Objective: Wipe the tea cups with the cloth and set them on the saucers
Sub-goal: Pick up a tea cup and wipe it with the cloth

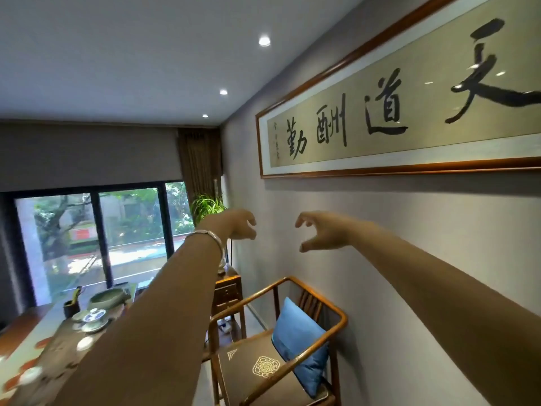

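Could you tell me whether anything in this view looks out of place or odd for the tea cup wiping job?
Yes: both arms are stretched out in the air toward the wall, away from the tea table at lower left. The left hand and right hand have loosely curled fingers and hold nothing; no cloth is visible. Nothing looks spilled or broken, though the table items are blurred.

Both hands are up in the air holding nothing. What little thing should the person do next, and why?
Probably lower both hands toward the tea table at lower left. The left hand and right hand hang empty before the wall, fingers loosely curled, far from the tea ware. No cloth is clearly visible yet.
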